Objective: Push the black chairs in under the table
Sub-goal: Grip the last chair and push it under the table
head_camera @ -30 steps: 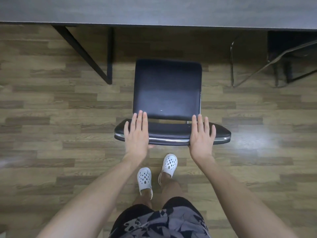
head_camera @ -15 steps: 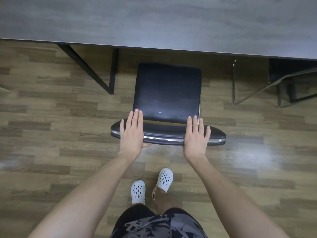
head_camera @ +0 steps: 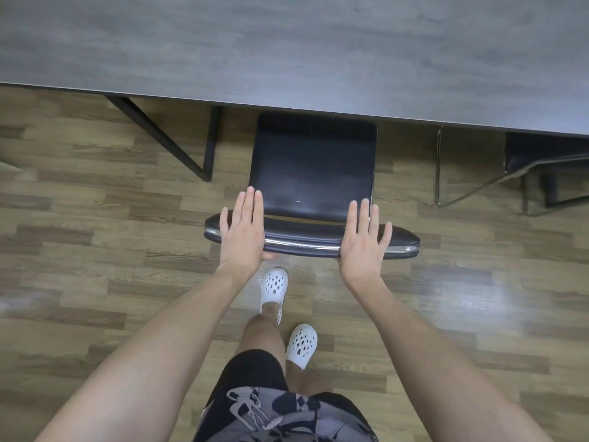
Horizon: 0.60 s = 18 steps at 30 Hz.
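The chair (head_camera: 312, 167) stands on the floor (head_camera: 95, 250) straight ahead of me, the far edge of its seat just under the near edge of the table (head_camera: 287, 52). My left hand (head_camera: 243, 231) lies flat on the backrest (head_camera: 306, 239) toward its left end, my right hand (head_camera: 363, 239) toward its right end. The table leg (head_camera: 178, 141) stands left of the chair. A second chair (head_camera: 541, 151) sits well to the right, mostly under the table. My feet (head_camera: 274, 287) are behind the backrest.
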### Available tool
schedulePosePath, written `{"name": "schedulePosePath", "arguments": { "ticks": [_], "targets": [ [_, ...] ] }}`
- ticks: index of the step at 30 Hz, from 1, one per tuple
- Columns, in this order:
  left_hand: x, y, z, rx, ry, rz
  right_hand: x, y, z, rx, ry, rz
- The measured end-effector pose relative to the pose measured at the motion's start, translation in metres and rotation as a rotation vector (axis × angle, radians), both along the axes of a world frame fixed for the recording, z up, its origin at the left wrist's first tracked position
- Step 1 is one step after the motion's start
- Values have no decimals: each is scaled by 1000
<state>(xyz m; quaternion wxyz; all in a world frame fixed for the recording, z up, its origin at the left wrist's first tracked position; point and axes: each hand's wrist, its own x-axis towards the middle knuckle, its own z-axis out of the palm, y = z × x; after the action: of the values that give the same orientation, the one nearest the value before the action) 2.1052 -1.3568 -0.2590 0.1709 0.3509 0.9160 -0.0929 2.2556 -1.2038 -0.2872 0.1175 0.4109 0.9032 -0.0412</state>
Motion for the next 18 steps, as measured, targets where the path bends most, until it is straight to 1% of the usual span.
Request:
{"name": "schedulePosePath", "arguments": {
  "ticks": [18],
  "targets": [
    [-68,63,-4,25,23,-11,-67,64,1,-2,8,-9]
  ]
}}
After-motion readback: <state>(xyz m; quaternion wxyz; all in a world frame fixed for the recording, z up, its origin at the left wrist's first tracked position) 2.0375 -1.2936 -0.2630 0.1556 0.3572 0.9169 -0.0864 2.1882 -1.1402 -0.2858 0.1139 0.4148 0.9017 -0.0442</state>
